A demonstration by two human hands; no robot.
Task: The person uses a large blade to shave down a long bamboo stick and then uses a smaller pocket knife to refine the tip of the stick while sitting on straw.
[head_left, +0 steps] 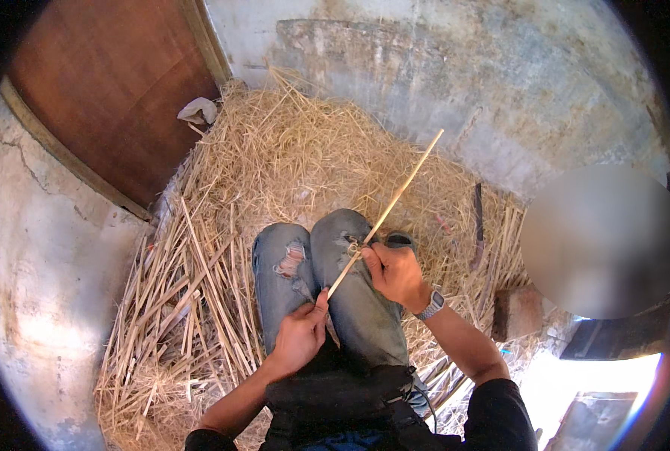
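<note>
A long, pale split strip, bamboo or cane by its look, slants across my right thigh and points to the far right. Its near end is pinched between the thumb and fingers of my left hand. Further up the strip, my right hand is closed with its thumb against it, over the right knee. Small curled shavings cling to the strip just beside that thumb. Whether a blade sits in the right hand is hidden by the fingers.
Fine straw-like shavings heap up ahead of my knees. Split sticks lie piled on the left. A dark stick and a brick-like block are on the right. Walls and a brown door bound the space.
</note>
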